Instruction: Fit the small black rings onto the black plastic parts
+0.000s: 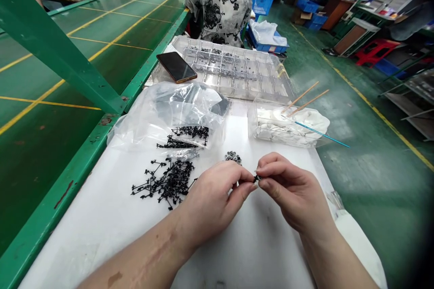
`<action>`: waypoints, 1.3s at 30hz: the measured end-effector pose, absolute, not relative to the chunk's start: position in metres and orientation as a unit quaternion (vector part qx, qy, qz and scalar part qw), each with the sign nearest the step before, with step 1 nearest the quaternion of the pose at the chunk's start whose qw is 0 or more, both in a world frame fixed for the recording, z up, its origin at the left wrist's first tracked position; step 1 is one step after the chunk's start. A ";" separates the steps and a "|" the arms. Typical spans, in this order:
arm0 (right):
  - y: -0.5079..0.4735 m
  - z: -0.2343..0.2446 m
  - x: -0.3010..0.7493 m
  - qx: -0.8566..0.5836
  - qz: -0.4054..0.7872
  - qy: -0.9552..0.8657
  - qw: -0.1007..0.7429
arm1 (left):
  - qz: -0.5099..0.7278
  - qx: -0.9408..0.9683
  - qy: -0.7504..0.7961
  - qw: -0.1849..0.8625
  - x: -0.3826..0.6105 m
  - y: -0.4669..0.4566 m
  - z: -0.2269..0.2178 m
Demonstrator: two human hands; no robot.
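L hand (210,203): fingertips pinched on tiny black part (256,179).
R hand (291,192): pinching same part, held up over white bench (101,235).
Near L hand: black sprues (166,183).
Just past hands: small rings (233,158).
Behind: plastic bag (166,117), clear parts tray (230,67), phone (176,67).
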State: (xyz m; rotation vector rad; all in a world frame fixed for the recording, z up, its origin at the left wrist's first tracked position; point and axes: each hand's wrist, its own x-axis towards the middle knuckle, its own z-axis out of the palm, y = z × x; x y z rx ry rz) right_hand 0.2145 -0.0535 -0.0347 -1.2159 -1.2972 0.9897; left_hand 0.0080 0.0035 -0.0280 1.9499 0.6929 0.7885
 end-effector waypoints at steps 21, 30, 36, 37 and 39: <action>-0.054 -0.031 0.215 -0.536 0.386 -0.588 0.467 | 0.342 0.822 0.270 0.366 0.007 0.004 -0.034; -0.050 -0.036 0.220 -0.495 0.378 -0.582 0.523 | 0.357 0.796 0.335 0.356 0.005 0.014 -0.027; -0.051 0.023 0.243 -0.600 0.257 -0.602 0.459 | 0.348 0.800 0.342 0.350 -0.043 -0.032 0.022; -0.057 0.035 0.250 -0.622 0.230 -0.596 0.453 | 0.333 0.805 0.338 0.356 -0.057 -0.050 0.023; -0.071 0.049 0.264 -0.660 0.186 -0.580 0.441 | 0.269 0.811 0.353 0.382 -0.087 -0.086 0.017</action>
